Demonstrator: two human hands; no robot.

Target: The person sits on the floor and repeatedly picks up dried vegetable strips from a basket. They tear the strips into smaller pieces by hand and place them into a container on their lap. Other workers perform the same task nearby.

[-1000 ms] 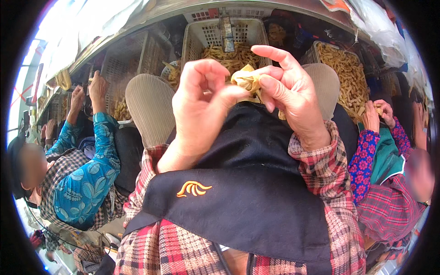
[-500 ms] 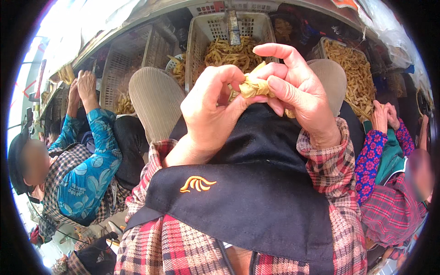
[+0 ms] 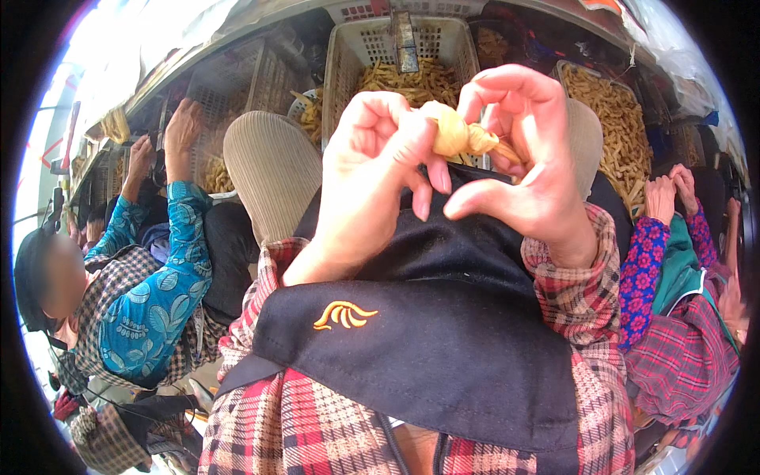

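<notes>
My left hand (image 3: pixel 368 174) pinches a yellow-brown, knotted, soft strip (image 3: pixel 450 131) between thumb and fingers, above my lap. From the round, twisted part of the strip a thin tail points to the right. Around that tail curves my right hand (image 3: pixel 542 158), its thumb well apart from its bent fingers. The tail end lies close to those fingers; whether they touch it I cannot make out. Just beyond my hands, a pale plastic crate (image 3: pixel 342 71) holds many similar yellow-brown strips (image 3: pixel 416 79).
A black apron (image 3: pixel 443 356) covers my lap, between two ribbed beige knee covers (image 3: pixel 269 178). More strips fill a crate (image 3: pixel 606 119) at the right. Co-workers sit on both sides, one in a blue patterned sleeve (image 3: pixel 146 317), another in a flowered sleeve (image 3: pixel 637 277).
My right hand has opened, its thumb moving down away from the strip. The strip has turned, and its knotted shape and tail now show. The left co-worker's hands have moved apart.
</notes>
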